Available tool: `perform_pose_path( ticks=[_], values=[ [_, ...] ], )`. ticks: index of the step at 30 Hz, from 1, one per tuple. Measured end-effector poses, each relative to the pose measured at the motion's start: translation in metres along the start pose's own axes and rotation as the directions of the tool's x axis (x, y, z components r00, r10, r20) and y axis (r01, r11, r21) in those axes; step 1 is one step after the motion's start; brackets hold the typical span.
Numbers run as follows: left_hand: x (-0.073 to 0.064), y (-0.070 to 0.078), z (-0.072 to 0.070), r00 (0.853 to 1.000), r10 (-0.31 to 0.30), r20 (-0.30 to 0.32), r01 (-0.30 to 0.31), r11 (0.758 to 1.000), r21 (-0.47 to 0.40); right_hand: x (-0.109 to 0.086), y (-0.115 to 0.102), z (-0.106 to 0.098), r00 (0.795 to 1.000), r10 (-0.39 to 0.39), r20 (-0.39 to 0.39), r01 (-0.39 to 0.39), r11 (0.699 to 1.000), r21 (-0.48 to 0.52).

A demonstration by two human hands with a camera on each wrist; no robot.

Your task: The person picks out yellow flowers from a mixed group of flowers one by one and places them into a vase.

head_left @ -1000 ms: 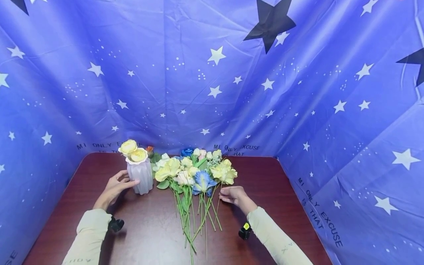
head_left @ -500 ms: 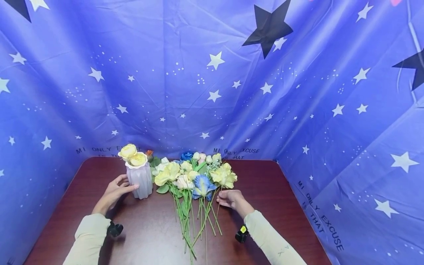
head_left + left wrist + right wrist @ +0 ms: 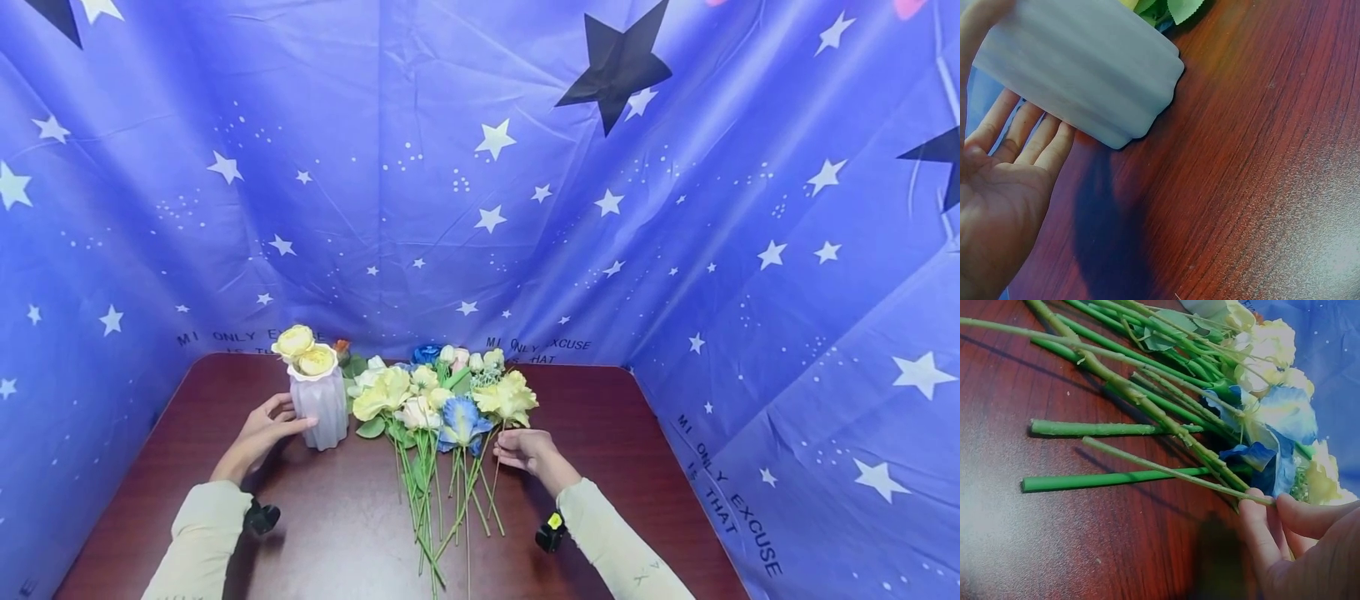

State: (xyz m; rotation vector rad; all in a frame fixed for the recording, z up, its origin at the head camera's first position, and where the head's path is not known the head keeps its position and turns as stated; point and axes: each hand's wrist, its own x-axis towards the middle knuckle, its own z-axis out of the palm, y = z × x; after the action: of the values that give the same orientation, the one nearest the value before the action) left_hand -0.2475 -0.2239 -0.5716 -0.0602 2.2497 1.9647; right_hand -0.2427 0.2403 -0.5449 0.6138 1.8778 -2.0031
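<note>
- Read the clock from the blue flower (image 3: 462,422) in the head view, with 12 toward the back cloth (image 3: 420,208).
- Your left hand (image 3: 262,429) sits at 9 o'clock, holding the pale fluted vase (image 3: 318,412) at its side, thumb across the near face, fingers on the opposite side.
- That vase is at 9 o'clock too, nearly upright; two yellow blooms (image 3: 292,340) show at its mouth, the upper one leaning out toward 11.
- Your right hand (image 3: 528,454) is at 4 o'clock, narrowed to a pinch on one thin stem (image 3: 1166,469) between thumb and index finger.
- A ruffled yellow flower (image 3: 512,397) lies at 2, just beside that hand; you cannot tell for sure that the stem joins it.
- The other flowers lie bunched on the dark red table (image 3: 637,467), a dark blue flower (image 3: 427,353) at 11, an orange flower (image 3: 341,346) at 10.
- Their loose stems (image 3: 1091,480) cross one another, mostly pointing between 5 and 7, toward you.
</note>
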Motion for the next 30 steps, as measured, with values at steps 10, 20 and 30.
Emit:
perform_pose_path(
  ticks=[10, 20, 30],
  values=[
    [-0.001, 0.002, -0.002, 1.0, 0.022, 0.001, -0.022, 0.999, -0.03, -0.003, -0.014, 0.004, 0.999, -0.009, 0.034, 0.009, 1.0, -0.003],
    [-0.001, 0.003, 0.001, 1.0, 0.002, 0.004, -0.002, 1.0, -0.013, -0.006, -0.022, 0.007, 0.997, -0.027, 0.068, 0.027, 1.0, 0.002],
    [-0.003, 0.0, 0.001, 0.999, 0.03, -0.011, -0.03, 0.999, -0.035, -0.012, -0.032, 0.014, 0.993, -0.082, 0.086, 0.082, 0.997, 0.006]
  ],
)
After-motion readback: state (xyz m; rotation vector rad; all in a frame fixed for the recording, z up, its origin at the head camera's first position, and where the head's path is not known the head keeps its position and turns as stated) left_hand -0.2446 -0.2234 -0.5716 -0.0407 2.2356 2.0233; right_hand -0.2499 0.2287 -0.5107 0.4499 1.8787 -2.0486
